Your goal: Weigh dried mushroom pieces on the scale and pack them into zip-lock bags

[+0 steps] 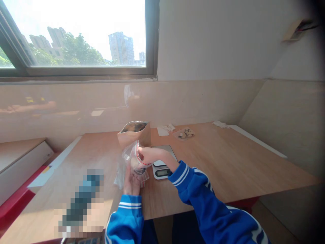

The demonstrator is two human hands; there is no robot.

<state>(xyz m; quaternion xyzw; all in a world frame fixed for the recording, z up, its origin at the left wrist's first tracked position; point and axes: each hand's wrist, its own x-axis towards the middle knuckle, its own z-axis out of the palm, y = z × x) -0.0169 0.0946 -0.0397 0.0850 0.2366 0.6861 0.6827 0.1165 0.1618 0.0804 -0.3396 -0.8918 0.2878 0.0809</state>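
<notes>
My left hand [131, 181] grips a clear zip bag [132, 156] with a red strip along its mouth, holding it up from below. My right hand [148, 155] reaches into the mouth of this bag from the right. Its fingers look curled, but plastic and the bag's edge hide what they hold. More clear plastic bags [119, 174] lie under and beside my left hand. Right behind the hands stands an open brown paper pouch [138, 135] with dark contents. Under my right forearm is a white kitchen scale [162, 173] with a small display.
Toward the back of the wooden table [215, 162] lie a clear bag of pale pieces [186, 133], a white paper [163, 131] and a crumpled white item [220, 124]. A pixelated dark object [82, 203] is at the left. The wall and window [88, 40] bound the far side.
</notes>
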